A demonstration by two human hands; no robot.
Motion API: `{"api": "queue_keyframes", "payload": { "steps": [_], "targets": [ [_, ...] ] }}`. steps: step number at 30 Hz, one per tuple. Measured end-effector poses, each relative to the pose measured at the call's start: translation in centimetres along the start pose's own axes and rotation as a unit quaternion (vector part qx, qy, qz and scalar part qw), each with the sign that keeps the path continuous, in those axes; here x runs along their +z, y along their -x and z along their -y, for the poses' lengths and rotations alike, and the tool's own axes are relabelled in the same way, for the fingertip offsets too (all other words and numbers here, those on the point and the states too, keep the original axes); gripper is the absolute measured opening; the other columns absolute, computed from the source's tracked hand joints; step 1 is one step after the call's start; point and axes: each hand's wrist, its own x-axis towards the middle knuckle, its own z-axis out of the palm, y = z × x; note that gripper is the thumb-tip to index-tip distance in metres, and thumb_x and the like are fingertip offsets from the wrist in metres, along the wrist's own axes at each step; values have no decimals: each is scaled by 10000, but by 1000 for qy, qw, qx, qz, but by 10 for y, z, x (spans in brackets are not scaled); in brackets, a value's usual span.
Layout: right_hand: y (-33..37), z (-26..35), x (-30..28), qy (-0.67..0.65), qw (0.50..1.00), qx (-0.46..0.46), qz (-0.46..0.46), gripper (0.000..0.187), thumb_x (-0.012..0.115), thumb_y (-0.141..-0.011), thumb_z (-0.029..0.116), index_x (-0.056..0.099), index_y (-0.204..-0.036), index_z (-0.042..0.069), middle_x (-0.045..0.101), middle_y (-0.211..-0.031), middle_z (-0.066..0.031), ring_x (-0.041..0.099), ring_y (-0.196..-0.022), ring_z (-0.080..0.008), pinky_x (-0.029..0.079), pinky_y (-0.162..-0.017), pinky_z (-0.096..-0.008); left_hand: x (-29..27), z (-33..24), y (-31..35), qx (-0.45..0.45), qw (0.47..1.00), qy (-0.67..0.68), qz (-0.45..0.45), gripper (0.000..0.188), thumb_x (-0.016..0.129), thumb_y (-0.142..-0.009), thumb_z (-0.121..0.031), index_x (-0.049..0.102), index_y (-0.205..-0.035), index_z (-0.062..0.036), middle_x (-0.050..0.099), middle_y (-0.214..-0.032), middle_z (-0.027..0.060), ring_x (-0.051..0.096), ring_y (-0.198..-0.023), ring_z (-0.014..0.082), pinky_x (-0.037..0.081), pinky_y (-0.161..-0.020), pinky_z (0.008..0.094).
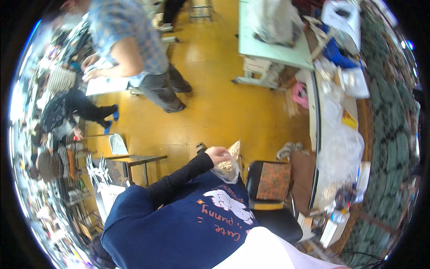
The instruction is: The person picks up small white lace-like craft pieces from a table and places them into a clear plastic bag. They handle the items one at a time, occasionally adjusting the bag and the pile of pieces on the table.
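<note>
My left hand [218,154] reaches forward in a black sleeve, its fingers closed on a clear plastic bag [230,178]. Small beige pieces [226,166] fill the bag, and their kind is too small to tell. The bag hangs in front of my navy printed shirt [179,228]. My right hand does not show. Pale pinkish-white cloth [268,249] covers the lower edge of the picture.
A black chair [254,184] with a patterned pad stands at my right, beside a long bench [315,125] with plastic bags. Ahead is a pale green table [251,42]. A person in a checked shirt [121,27] stands front left. A dustpan [117,144] lies left.
</note>
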Motion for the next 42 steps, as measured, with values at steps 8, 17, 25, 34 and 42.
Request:
{"api": "queue_keyframes", "payload": {
  "steps": [8,17,25,34,42],
  "targets": [
    [60,119,57,5,995,-101,9,635,858,-602,332,637,-1087,-13,651,-1089,-178,600,-1001,-335,483,-877,-439,-85,55,36,70,990,-36,-115,343,680,-820,-406,696,-968,-97,687,-788,140,680,-763,286,535,-690,393],
    [106,162,91,33,996,-85,2,584,856,-605,301,656,-1026,-51,674,-1023,-189,624,-917,-341,501,-824,-440,-147,118,57,-44,987,19,-153,364,674,-812,-398,682,-987,-79,696,-858,144,678,-819,283,524,-725,383],
    [111,111,75,25,999,-20,-5,542,855,-608,274,673,-971,-84,693,-965,-199,646,-843,-346,517,-777,-440,-156,101,48,-27,994,23,-100,355,686,-799,-387,690,-982,-83,704,-870,129,687,-856,266,533,-768,381],
    [137,46,46,-91,994,63,0,498,853,-610,229,684,-915,-126,711,-903,-206,663,-727,-335,537,-691,-440,-154,94,54,9,997,40,-61,291,714,-799,-368,696,-937,-112,686,-789,103,678,-765,234,527,-707,344],
    [169,73,47,-195,979,-13,63,415,842,-634,230,683,-793,-119,670,-744,-169,610,-560,-252,501,-510,-401,-169,113,71,-24,995,59,-77,244,728,-813,-287,698,-950,-87,702,-835,82,656,-741,157,527,-717,308]
  ]
}}
